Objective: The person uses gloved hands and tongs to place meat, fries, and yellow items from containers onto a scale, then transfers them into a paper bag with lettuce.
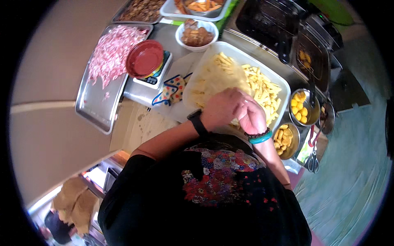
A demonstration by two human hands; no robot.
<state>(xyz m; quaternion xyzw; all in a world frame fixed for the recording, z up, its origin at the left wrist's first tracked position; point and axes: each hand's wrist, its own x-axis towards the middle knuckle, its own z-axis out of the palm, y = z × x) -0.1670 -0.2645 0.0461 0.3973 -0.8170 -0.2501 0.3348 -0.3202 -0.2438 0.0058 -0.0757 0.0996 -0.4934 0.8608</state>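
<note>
My left hand (221,107), with a dark watch on its wrist, and my right hand (252,117), with a teal bangle and a beaded bracelet, meet over a white plastic tub (284,85). The fingers of both are closed and pressed together at the gathered end of a clear plastic bag (230,78), which looks filled with pale fries and slightly blurred. Loose yellow fries (262,88) lie in the tub around the bag, mostly on its right side. My hands hide the exact pinch.
Left stand a tray of pink shredded food (115,49), a red bowl (144,58) on a scale (152,80) and a dotted cloth (172,90). Behind is a white bowl (197,36); right are fryers (266,20), metal bowls of yellow pieces (299,107) and scissors (312,162).
</note>
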